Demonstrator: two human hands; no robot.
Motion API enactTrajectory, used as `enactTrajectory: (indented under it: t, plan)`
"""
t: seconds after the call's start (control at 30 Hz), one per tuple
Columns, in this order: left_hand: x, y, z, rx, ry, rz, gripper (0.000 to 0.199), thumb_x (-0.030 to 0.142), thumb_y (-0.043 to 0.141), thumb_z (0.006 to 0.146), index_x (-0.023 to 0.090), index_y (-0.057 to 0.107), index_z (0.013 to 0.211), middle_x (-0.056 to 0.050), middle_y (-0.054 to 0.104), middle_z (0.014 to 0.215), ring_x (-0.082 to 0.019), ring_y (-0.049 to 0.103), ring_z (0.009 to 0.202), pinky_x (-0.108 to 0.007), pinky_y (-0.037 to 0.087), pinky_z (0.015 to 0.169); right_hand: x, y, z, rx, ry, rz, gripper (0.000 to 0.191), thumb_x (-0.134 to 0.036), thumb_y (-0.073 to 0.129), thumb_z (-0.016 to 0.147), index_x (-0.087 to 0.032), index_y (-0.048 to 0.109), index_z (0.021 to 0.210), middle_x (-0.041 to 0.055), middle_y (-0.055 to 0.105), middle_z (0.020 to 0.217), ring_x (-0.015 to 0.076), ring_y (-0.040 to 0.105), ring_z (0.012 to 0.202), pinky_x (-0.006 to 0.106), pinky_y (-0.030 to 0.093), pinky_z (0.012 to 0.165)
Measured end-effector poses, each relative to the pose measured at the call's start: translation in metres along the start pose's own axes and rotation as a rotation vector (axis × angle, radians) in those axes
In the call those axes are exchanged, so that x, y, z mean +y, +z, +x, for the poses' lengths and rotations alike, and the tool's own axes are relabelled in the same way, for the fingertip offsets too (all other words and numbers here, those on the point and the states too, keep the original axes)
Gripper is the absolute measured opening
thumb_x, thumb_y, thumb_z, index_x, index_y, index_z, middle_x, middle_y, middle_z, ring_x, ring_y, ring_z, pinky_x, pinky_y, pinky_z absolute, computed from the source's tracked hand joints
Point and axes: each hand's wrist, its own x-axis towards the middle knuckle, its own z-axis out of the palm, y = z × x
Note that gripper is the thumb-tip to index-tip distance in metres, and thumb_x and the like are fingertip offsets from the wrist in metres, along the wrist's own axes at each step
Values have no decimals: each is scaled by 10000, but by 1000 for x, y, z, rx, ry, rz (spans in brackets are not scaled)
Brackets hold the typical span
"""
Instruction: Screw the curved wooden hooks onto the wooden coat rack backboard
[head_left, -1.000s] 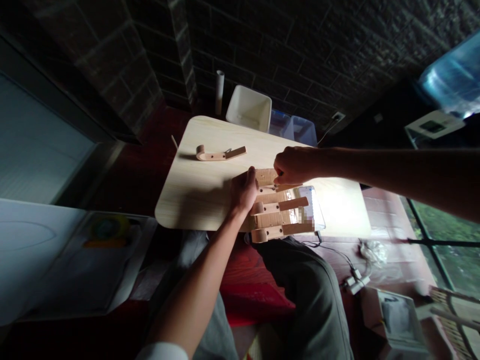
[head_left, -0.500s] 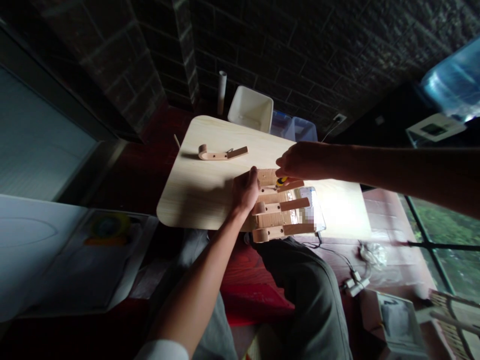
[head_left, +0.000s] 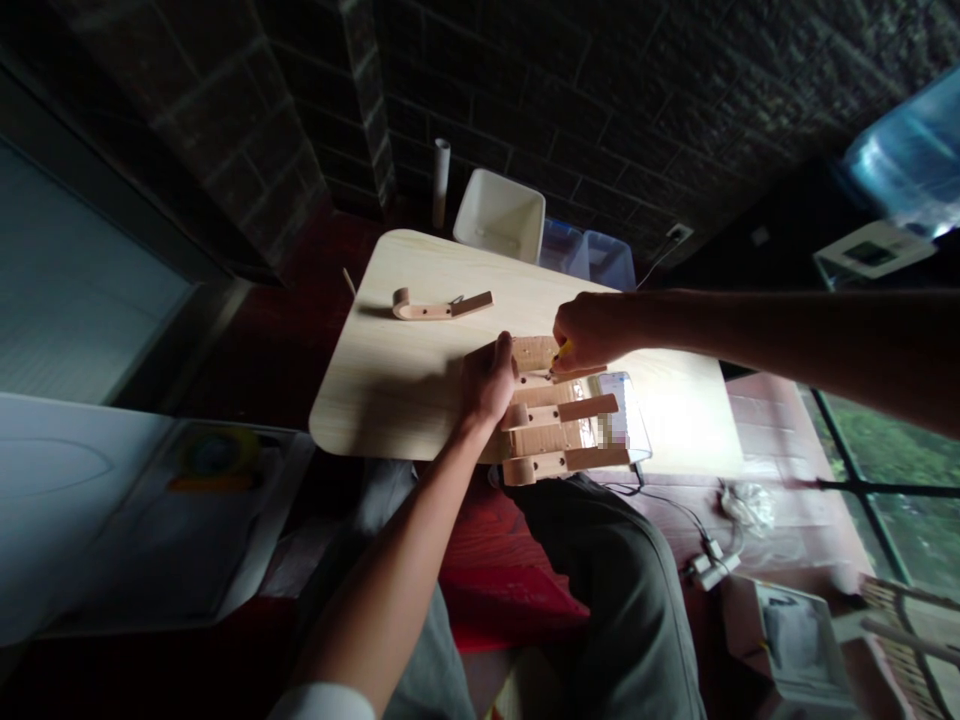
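My right hand (head_left: 589,328) is closed around a screwdriver with a yellow handle (head_left: 562,352). Its tip points down at a screw hole in the uppermost of three curved wooden hooks, whose rounded end is covered by my left hand (head_left: 491,378). That hand grips the end with the thumb on top. Below it lie the middle wooden hook (head_left: 544,415) and the nearest wooden hook (head_left: 550,465), side by side across a piece of corrugated cardboard (head_left: 534,350). Another wooden hook (head_left: 429,311) lies apart, farther back on the table (head_left: 367,400).
A phone-like device (head_left: 636,415) lies right of the hooks, a cable running off the table edge. White bin (head_left: 499,215) and clear plastic boxes (head_left: 607,262) stand behind the table. My legs are under its front edge. A power strip (head_left: 715,572) lies to the right.
My right hand has turned on the screwdriver and shifted slightly, its handle showing at a different angle. My left hand stays on the top hook.
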Motion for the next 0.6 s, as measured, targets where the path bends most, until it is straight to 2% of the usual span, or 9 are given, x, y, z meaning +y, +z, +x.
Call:
enactTrajectory:
  t: [0.13,0.27,0.37,0.47,0.6]
  plan:
    - [-1,1,-1,2,21,-27,591,606,467,962,222,434,514,30,463,466,-125,462,458,-283,338,508,2,-1,-9,-2,-109,-100,358,-318,707,896,-103,700,1183,163,749,1046,232,663,846,337,397,685]
    - [0,1,-1,-13,9,-46,599,607,446,971,220,457,514,25,489,466,-126,485,457,-279,351,504,11,-1,-8,37,-304,-212,220,-210,594,970,-209,697,1164,102,730,1089,230,652,933,372,425,785]
    - [1,1,-2,-19,-4,-42,608,624,455,962,220,460,507,23,499,461,-128,496,456,-280,356,507,16,-1,-7,46,-369,-206,199,-213,569,993,-239,712,1129,79,726,1107,229,639,986,390,425,844]
    - [1,0,-2,-3,-6,-37,609,629,479,952,219,458,503,20,508,469,-128,495,461,-285,351,513,14,-1,-8,49,-330,-234,210,-277,585,1005,-181,724,1130,109,745,1051,230,648,947,381,409,818]
    - [0,0,-1,3,-1,-32,601,629,481,953,217,465,516,23,502,475,-129,490,466,-285,334,512,6,-3,-8,18,-123,-158,296,-371,631,975,-119,758,1064,141,761,956,240,676,866,347,395,720]
